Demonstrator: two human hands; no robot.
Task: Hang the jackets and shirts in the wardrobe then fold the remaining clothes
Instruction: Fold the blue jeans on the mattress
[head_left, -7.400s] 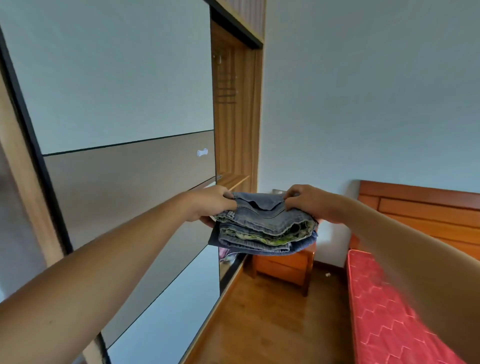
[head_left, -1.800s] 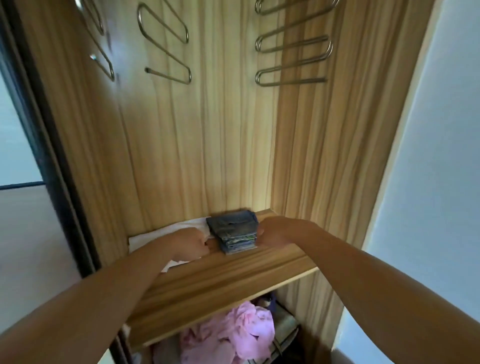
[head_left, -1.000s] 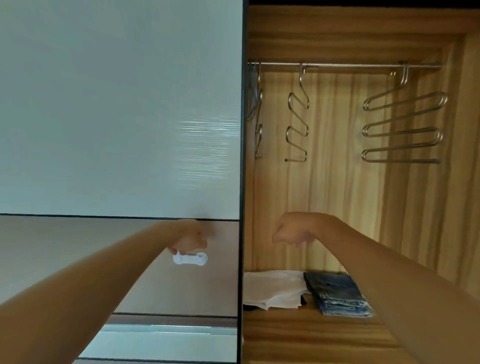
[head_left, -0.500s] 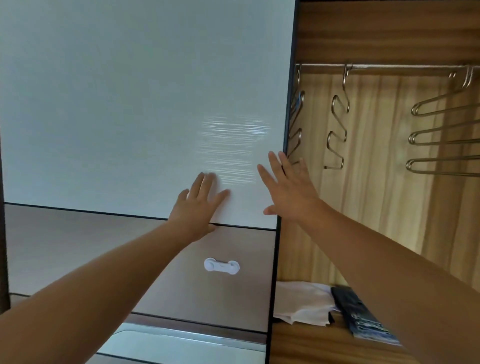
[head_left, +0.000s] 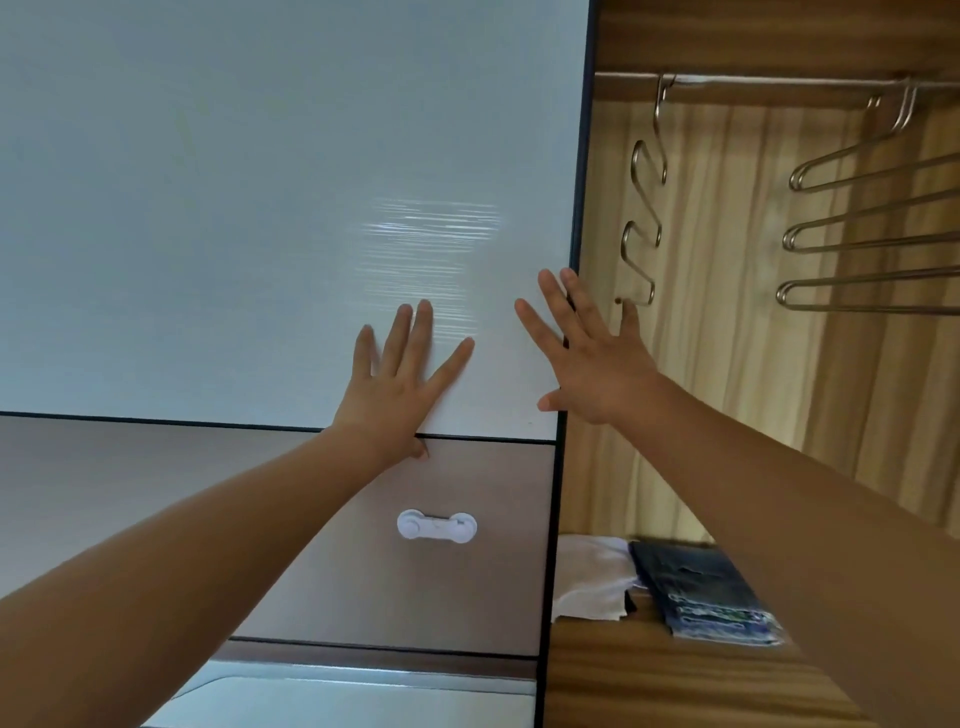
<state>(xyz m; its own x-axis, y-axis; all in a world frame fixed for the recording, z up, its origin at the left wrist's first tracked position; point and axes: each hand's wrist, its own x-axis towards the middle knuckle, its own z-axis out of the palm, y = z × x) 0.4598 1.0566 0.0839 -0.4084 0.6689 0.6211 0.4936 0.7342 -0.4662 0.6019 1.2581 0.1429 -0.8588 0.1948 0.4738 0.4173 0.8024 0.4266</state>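
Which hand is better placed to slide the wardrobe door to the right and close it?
Probably the left hand: its straight fingers lie flat on the white door. The right hand straddles the door's edge, half over the opening.

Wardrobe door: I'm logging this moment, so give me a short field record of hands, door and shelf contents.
left hand: open, palm flat on the pale sliding wardrobe door
right hand: open, fingers spread over the door's right edge; contact unclear
door: partly open, right compartment exposed
wooden shelf: folded blue denim stack beside white folded cloth
metal rail: bare steel wire hangers
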